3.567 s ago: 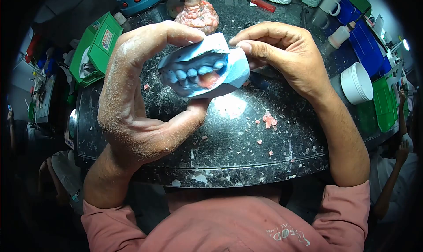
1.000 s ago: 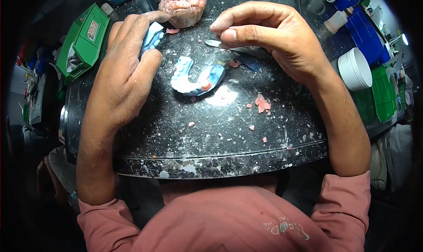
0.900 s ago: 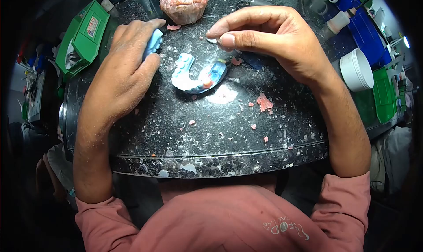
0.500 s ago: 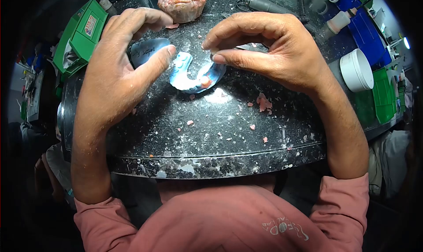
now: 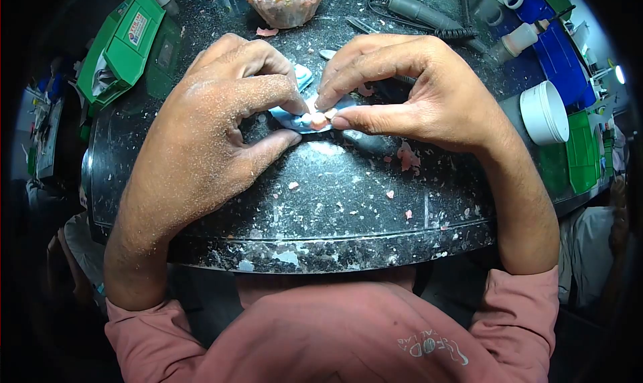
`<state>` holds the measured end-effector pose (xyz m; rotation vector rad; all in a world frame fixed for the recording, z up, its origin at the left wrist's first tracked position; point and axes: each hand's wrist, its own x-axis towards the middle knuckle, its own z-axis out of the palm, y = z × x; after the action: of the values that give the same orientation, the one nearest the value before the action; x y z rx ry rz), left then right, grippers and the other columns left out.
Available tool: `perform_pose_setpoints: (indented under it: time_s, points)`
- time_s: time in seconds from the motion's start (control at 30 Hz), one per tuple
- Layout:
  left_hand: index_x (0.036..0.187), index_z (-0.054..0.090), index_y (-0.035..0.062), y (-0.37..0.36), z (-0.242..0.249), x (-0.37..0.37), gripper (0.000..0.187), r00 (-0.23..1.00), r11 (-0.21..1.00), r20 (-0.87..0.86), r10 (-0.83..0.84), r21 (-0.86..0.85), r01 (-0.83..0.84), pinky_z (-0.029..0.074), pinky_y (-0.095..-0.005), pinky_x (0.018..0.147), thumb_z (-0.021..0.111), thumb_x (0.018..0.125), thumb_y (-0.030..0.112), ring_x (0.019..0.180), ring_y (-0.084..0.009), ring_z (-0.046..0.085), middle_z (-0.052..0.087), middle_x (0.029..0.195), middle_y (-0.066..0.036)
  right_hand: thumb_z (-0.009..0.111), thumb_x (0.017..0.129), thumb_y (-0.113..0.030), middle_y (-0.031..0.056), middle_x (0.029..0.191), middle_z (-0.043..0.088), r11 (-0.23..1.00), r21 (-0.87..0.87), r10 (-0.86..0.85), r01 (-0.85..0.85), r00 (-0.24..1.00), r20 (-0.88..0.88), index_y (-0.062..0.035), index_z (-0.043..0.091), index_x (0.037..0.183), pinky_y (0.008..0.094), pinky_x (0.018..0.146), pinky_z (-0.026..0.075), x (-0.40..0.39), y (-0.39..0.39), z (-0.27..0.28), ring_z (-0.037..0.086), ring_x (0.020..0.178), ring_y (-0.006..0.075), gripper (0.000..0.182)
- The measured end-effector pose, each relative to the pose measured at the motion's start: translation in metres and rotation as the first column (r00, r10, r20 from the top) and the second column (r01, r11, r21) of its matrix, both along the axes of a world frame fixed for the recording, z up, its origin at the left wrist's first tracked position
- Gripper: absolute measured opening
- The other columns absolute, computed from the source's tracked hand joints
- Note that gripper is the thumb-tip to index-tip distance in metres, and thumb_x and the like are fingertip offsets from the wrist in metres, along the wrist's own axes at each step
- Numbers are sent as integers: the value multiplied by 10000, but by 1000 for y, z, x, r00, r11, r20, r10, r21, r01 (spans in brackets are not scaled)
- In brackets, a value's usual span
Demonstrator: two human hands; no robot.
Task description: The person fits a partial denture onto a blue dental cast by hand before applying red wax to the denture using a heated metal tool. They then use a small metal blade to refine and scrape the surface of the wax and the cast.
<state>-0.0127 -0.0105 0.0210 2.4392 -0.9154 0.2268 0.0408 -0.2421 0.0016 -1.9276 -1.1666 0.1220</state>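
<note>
A blue, U-shaped dental model lies on the dark speckled table, with whitish tooth shapes and a pink patch on its near side. My left hand, dusted with pale powder, grips the model's left part between thumb and fingers. From the right, my right hand pinches at the near right part, beside small tooth-like pieces. Whether it holds a separate piece is too small to tell. The fingers of both hands cover much of the model.
A pink lumpy mass in a bowl shape stands behind the hands. Green bins are at left. A grey handpiece, a white tub and a blue bin are at right. Pink scraps dot the table.
My left hand has moved right and closed onto the model. My right hand has come down slightly onto it. The dark lettered piece near my left hand is now hidden.
</note>
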Motion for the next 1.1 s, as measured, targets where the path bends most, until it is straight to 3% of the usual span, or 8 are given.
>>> perform_pose_setpoints:
  time_s: [0.37,0.43,0.67,1.1]
  points:
    - [864,694,28,-1,-3,-1,250,1000,999,10,17,-36,-17,482,-309,787,792,634,25,924,-204,577,613,947,-67,740,776,-99,92,927,690,997,-69,-38,35,998,-44,-23,732,932,318,838,497,-5,-1,7,639,907,190,174]
    - [865,693,27,-1,-3,0,253,1000,999,26,10,-30,-9,485,-308,786,792,632,20,923,-204,578,614,944,-66,734,789,-97,87,917,691,992,-73,-115,104,979,-168,-21,733,908,313,829,496,-6,0,7,640,891,178,141]
    - [866,691,23,-1,-5,-1,254,999,999,36,13,-37,-12,488,-313,778,788,632,10,920,-205,582,618,934,-67,726,809,-97,93,912,686,993,-15,-115,114,979,-168,-5,723,903,287,808,504,-3,-1,1,641,877,158,132]
    - [890,698,32,-1,-5,0,258,998,1000,59,-14,1,14,486,-306,764,782,647,20,908,-208,589,617,929,-71,704,799,-100,45,830,685,973,-182,-172,142,972,-161,-8,693,879,265,784,519,-13,3,16,652,800,115,123]
